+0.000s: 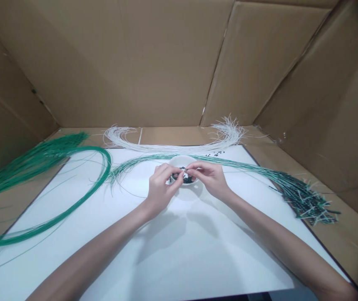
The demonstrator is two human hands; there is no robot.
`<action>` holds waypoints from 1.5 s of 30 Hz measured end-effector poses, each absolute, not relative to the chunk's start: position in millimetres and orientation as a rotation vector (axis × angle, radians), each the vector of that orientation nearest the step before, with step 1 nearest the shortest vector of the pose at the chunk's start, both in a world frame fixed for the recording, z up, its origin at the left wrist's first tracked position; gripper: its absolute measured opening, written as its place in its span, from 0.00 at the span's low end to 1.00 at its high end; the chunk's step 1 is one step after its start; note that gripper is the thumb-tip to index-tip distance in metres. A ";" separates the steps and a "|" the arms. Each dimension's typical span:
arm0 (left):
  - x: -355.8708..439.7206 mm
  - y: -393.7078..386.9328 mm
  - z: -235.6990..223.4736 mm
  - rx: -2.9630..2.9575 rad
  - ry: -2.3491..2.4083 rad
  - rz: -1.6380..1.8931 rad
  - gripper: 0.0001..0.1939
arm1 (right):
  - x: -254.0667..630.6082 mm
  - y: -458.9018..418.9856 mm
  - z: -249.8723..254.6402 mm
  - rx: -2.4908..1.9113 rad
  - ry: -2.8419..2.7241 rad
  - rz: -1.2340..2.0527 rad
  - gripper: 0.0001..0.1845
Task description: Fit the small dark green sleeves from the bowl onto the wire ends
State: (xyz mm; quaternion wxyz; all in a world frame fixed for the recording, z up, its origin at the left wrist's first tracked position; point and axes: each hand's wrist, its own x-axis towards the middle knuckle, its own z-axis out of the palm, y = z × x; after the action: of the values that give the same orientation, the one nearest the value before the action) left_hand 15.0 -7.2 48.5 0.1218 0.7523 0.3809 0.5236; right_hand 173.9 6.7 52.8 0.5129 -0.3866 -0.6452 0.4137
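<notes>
Probably light, tiny black beads (187, 180) in a round white bowl (181, 159) suited fingertip holds, left hand (163, 184) and right hand (210, 177) pinched closed, contents unclear.

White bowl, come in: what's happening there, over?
Left fingers, right fingers pinched over bowl; anything held too small to tell. Dark beads inside. Green strands behind.

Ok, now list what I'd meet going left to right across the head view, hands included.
Green strand bundle → left hand → white bowl → right hand → dark-beaded strand ends.
</notes>
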 end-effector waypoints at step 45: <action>17.6 -12.6 60.3 2.115 1.127 1.743 0.01 | 170.9 4.2 61.4 -0.639 -1.145 1.551 0.04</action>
State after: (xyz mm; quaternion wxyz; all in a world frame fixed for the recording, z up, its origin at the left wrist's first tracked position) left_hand 17.6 -12.6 60.3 0.0891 0.7110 0.3788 0.5857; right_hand 170.9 4.2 61.4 0.5271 -0.2673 -0.4790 0.6490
